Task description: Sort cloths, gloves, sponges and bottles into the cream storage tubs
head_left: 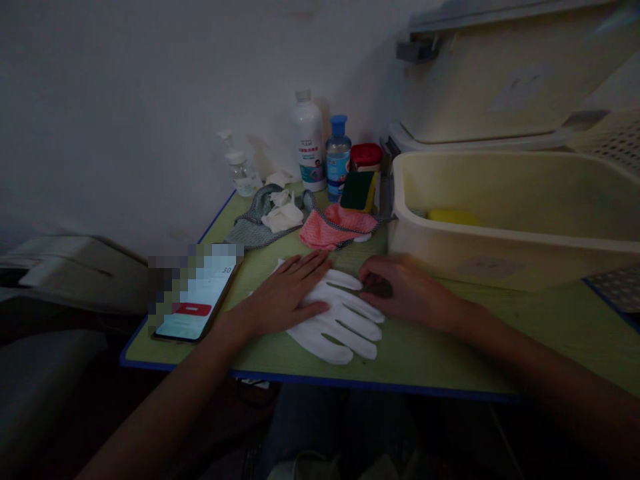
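A white glove (333, 327) lies flat on the green tabletop, its fingers pointing right and toward me. My left hand (290, 290) rests flat across the glove's cuff and palm, fingers stretched out, hiding that part. At the tip of the glove's far finger, my right hand (395, 290) is closed, thumb and index finger pinching the white fabric. Just beyond the glove are a pink cloth (325, 230) and a grey cloth (250, 217) with crumpled white fabric (283, 217) on it.
A phone (197, 293) lies at the left. Behind stand a white bottle (309, 143), a blue bottle (339, 160), a red-lidded jar (366, 157), a green-and-yellow sponge (359, 191) and a pump bottle (244, 175). A cream bin (500, 250) takes up the right; blue edging (350, 383) borders the table.
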Demonstrator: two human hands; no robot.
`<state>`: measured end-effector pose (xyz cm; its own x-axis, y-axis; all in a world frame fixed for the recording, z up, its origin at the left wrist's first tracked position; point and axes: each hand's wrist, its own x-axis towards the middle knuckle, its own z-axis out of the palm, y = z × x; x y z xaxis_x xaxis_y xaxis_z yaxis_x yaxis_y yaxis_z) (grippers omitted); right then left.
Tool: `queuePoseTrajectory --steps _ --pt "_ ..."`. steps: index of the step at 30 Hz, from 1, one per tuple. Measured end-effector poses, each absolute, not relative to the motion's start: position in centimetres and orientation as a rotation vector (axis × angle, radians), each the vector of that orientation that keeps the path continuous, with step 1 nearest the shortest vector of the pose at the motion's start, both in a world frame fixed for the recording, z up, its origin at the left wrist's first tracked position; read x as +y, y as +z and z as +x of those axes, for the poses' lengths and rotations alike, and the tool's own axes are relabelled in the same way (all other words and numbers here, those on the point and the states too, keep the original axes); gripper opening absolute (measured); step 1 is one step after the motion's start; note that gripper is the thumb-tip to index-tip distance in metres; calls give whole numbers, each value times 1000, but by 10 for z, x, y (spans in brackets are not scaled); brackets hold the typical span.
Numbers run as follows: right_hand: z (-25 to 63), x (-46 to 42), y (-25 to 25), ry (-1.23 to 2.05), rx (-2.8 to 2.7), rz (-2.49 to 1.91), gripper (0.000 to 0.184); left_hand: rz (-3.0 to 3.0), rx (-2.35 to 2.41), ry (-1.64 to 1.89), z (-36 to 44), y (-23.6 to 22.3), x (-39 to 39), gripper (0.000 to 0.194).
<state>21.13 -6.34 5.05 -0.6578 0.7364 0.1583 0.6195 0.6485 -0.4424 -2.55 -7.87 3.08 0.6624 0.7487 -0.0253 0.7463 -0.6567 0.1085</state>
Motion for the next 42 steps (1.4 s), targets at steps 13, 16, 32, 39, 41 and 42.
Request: queuePoseTrajectory --steps 13,16,32,39,41,42 --pt "205 -57 41 668 -2360 -1134 9 2774 1246 28 -25 32 -79 72" --pt "204 -57 41 666 -2311 -1110 11 2773 1246 36 -25 32 -79 71" --pt "203 -55 32 580 -2317 -1064 11 2783 1249 16 -25 33 -78 62" --pt "205 -57 35 464 -2497 -1023 22 2786 1278 1 -26 32 -80 62" --pt "206 -58 37 430 -2543 -1046 20 2790 1285 -5 -26 31 -79 61" --pt "207 -59 37 396 -2560 -1043 19 2792 1286 -6 -27 31 -79 61"
